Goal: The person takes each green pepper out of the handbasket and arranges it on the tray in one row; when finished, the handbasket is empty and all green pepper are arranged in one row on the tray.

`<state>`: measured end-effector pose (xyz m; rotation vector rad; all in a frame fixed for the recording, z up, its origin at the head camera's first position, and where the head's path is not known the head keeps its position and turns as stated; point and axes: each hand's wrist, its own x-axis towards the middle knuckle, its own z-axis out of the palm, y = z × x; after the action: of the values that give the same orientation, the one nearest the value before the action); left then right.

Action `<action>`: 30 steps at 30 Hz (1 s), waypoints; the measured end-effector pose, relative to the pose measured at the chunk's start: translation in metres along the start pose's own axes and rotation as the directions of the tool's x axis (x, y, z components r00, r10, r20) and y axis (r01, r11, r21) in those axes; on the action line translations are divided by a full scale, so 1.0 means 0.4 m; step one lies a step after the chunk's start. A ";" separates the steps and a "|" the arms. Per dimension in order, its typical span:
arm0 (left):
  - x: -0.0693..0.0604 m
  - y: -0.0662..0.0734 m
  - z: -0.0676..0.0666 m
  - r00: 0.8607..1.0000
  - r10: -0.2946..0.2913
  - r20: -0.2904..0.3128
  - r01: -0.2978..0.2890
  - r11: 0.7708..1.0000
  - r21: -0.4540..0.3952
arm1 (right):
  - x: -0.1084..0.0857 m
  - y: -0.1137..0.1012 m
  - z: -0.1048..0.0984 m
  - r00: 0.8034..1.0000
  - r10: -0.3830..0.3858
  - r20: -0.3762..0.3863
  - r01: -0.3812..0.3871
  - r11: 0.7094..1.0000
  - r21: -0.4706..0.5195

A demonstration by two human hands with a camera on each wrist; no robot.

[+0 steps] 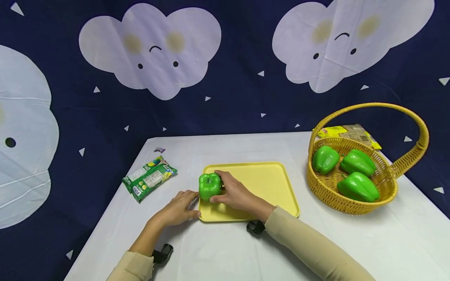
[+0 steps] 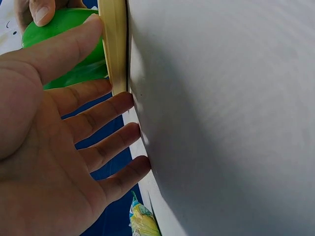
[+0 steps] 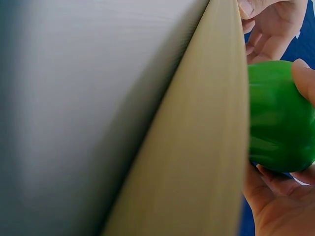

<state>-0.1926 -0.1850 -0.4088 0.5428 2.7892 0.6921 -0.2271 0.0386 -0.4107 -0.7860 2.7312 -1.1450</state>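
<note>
A green bell pepper [image 1: 209,187] is at the left end of the yellow tray [image 1: 270,187], its stem side facing up. My right hand [image 1: 236,192] grips it from the right, with the thumb [image 3: 306,81] on one side and the fingers curled round the other. At the tray's left edge, my left hand [image 1: 180,208] has its fingers spread and fairly straight. Its thumb and fingertips [image 2: 123,101] are at the rim, and nothing is held in it.
To the right stands a wicker basket [image 1: 318,191] with a tall handle and three green bell peppers [image 1: 358,187] inside. Behind it lies a yellow and brown packet [image 1: 355,134]. A green snack bag [image 1: 149,177] and a small purple wrapper [image 1: 159,150] lie at the left.
</note>
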 end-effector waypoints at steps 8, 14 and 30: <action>0.000 -0.002 0.000 1.000 0.009 -0.008 -0.009 1.000 0.003 | 0.005 0.001 0.000 1.000 -0.003 0.003 0.003 1.000 0.005; 0.000 -0.001 0.000 1.000 0.011 -0.009 -0.011 1.000 0.001 | 0.001 0.001 -0.003 1.000 -0.007 0.001 0.007 1.000 0.001; -0.002 -0.005 0.003 1.000 0.001 -0.010 -0.001 1.000 -0.010 | -0.041 -0.003 -0.050 0.997 -0.015 -0.078 0.013 1.000 -0.029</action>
<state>-0.1921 -0.1864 -0.4105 0.5410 2.7933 0.7102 -0.2175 0.0588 -0.3977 -0.7809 2.8157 -1.1664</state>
